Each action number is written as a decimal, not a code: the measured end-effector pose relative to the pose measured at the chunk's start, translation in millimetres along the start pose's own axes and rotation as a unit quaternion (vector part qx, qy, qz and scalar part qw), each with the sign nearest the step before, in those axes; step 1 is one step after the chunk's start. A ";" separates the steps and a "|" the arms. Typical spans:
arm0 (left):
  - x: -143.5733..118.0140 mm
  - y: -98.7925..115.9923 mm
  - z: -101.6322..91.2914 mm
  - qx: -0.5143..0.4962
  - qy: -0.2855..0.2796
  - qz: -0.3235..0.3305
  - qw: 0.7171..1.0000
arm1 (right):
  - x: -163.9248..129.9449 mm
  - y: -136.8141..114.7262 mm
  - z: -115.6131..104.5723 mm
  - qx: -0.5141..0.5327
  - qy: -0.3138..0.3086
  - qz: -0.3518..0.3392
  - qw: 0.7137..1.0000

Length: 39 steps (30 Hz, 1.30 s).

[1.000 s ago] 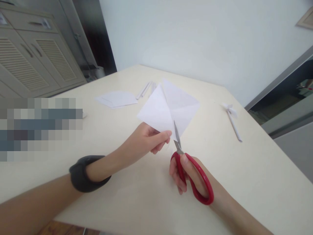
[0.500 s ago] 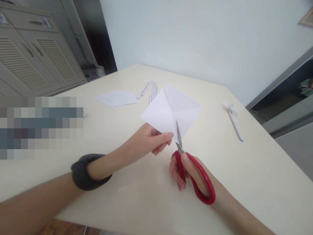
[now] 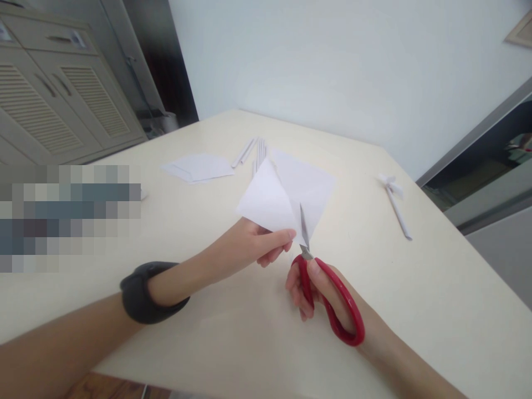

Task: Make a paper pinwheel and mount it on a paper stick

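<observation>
Prob. light, floppy & easily torn, white squarish paper sheet (image 3: 266,197) above cream flat surface (image 3: 415,288) wants pinching at near corner, where L hand (image 3: 266,239) grips it, w/ R hand (image 3: 328,288) clasping red-handled metal scissors (image 3: 338,284).

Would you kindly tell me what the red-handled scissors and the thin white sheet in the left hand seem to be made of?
Red-handled scissors: the loop handles look like glossy plastic, given their small highlights; the blades look like grey metal, given their sheen. Thin white sheet: probably matte paper, given its crisp, straight edges and lack of shine.
</observation>
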<state>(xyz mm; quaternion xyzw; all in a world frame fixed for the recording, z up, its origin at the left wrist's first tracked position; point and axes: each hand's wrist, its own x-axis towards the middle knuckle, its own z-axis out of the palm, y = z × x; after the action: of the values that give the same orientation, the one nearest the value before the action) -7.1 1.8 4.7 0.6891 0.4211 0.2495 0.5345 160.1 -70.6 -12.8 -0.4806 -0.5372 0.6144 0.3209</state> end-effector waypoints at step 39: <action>3.3 -8.1 -2.3 -0.032 -0.002 0.064 0.997 | -0.3 -1.2 1.5 0.005 -0.001 -0.012 1.000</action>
<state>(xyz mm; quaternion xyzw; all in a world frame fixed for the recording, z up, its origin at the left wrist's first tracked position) -9.7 6.5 -2.7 0.6977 0.3671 0.2950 0.5398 158.7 -71.1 -11.6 -0.4718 -0.5400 0.6138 0.3304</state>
